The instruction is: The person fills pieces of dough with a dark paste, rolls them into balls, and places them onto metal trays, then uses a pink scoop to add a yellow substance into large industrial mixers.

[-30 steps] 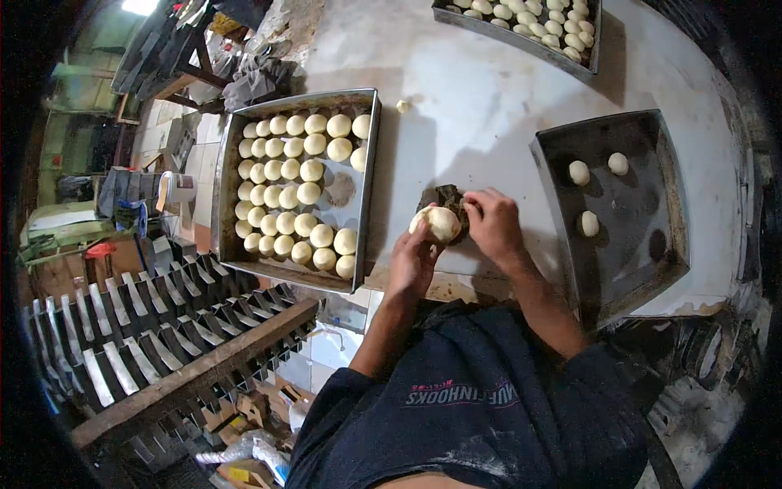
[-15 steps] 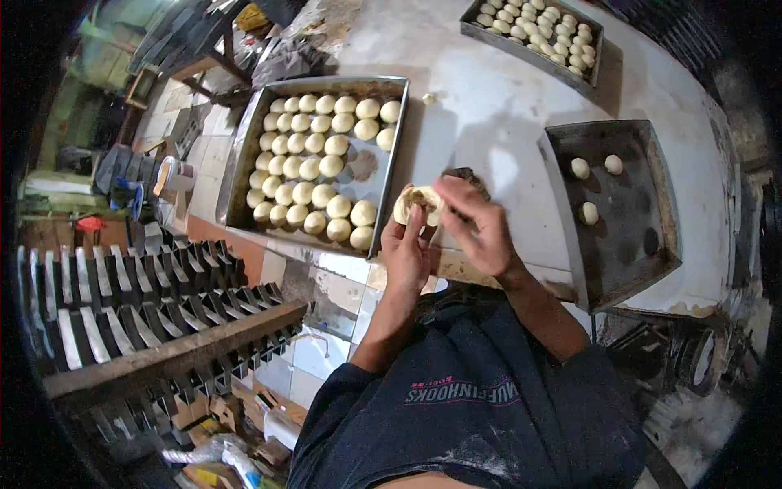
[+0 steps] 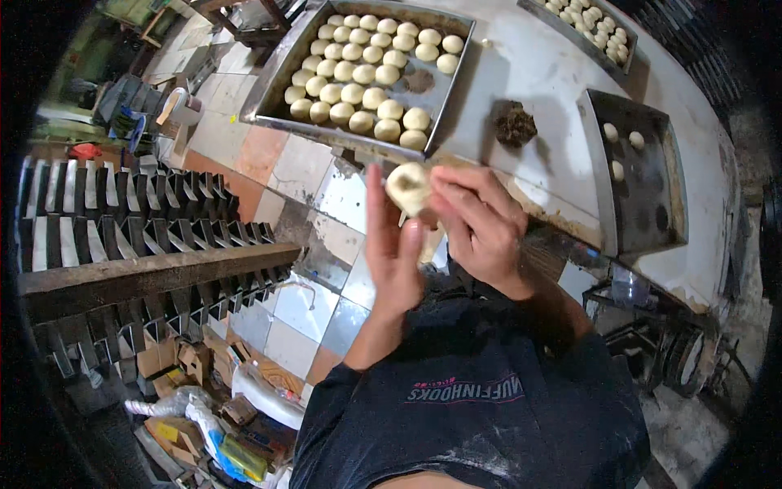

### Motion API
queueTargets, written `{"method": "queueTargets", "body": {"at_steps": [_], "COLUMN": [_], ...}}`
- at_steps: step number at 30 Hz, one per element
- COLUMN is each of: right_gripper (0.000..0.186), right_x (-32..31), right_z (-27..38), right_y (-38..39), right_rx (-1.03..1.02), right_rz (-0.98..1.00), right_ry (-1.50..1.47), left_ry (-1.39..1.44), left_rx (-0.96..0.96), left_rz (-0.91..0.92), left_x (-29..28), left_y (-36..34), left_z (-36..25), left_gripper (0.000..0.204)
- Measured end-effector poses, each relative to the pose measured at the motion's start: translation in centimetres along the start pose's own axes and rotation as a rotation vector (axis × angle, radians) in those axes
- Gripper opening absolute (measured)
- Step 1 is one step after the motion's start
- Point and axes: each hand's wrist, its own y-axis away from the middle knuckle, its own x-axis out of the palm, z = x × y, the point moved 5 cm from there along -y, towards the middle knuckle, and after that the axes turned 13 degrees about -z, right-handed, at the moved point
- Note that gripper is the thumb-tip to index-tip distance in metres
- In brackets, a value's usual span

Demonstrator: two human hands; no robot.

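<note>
Well, from the head view I can see a pale dough piece (image 3: 410, 189) up between the two hands, in front of the person's dark shirt (image 3: 472, 367) and just short of the table edge. A brownish hollow shows in its upper face. The right hand (image 3: 485, 224) has its fingers drawn together, the tips pinching the dough's right side. The left hand (image 3: 391, 257) is spread, fingers straight up along the other side and thumb standing apart under it; whether it bears any weight I can't tell.

Over on the pale table (image 3: 542, 77), a dark brown clump (image 3: 515, 125) sits between two metal trays. The large tray (image 3: 438, 96) to the left carries rows of round dough balls (image 3: 358, 73), with a brown stain on its bare floor. The dark tray (image 3: 643, 200) to the right has three balls in it, and the far tray (image 3: 572, 38) beyond is crowded with more. Nearer me, to the left, metal slats (image 3: 122, 196) stand in ranks along a wooden beam (image 3: 163, 269).
</note>
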Motion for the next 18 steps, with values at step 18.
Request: {"method": "queueTargets", "body": {"at_steps": [18], "right_gripper": [0.026], "right_x": [-3.6], "right_z": [4.6], "right_y": [0.5], "right_rx": [0.012], "right_rz": [0.081], "right_ry": [-0.138], "left_ry": [-0.535], "left_rx": [0.456], "left_rz": [-0.027], "left_x": [0.2], "left_y": [2.3], "left_z": [-2.6], "left_gripper": [0.068]}}
